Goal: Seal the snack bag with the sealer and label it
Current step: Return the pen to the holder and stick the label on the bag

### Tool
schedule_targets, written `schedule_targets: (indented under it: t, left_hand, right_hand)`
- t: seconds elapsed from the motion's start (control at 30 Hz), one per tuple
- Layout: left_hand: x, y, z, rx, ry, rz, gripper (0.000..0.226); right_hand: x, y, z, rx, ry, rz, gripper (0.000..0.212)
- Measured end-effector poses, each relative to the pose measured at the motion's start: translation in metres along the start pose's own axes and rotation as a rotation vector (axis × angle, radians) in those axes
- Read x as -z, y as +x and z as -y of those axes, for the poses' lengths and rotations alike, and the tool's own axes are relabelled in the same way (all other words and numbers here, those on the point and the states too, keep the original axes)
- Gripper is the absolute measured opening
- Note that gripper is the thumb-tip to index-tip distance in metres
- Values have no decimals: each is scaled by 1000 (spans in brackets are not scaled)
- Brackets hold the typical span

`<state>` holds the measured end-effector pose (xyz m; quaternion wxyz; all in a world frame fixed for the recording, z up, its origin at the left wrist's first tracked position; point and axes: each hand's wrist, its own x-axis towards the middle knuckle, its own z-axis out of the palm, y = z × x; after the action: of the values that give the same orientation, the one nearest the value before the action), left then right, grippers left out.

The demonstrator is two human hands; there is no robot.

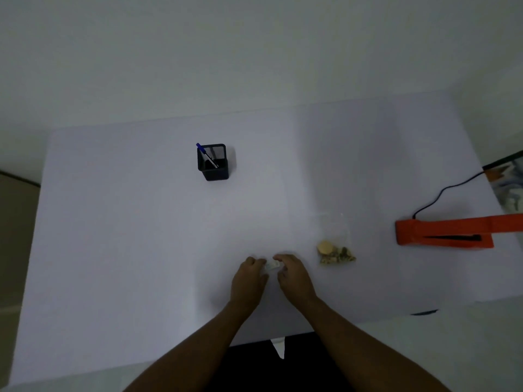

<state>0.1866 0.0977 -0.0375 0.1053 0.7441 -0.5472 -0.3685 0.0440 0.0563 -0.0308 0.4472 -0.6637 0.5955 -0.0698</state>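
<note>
A clear snack bag (335, 244) lies flat on the white table (141, 250), its nuts and snacks bunched at the near end. To its right sits the orange sealer (447, 232) with a black cord. A small pale label (272, 265) rests between my two hands near the table's front middle. My left hand (249, 278) pinches its left end with curled fingers. My right hand (293, 274) pinches its right end. Both hands are left of the bag, apart from it.
A black mesh pen holder (213, 162) with a blue pen (201, 149) stands at the back centre. The sealer's cord (444, 193) runs toward the right edge, where a patterned object (509, 182) shows. A wall rises behind the table.
</note>
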Motion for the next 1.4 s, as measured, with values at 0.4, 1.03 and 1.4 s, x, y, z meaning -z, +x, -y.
schedule_targets:
  t: [0.4,1.03,1.4]
  left_hand:
    - [-9,3,-6,5,56,-77,17]
    - [-6,4,-5,26,26,-83,15]
    - [-3,3,-4,10,-87,-74,8]
  right_hand:
    - [-4,3,3,-111,102,-31,46]
    - [-12,7,12,-212,276,-60,28]
    - [-17,7,13,-174,153,-77,25]
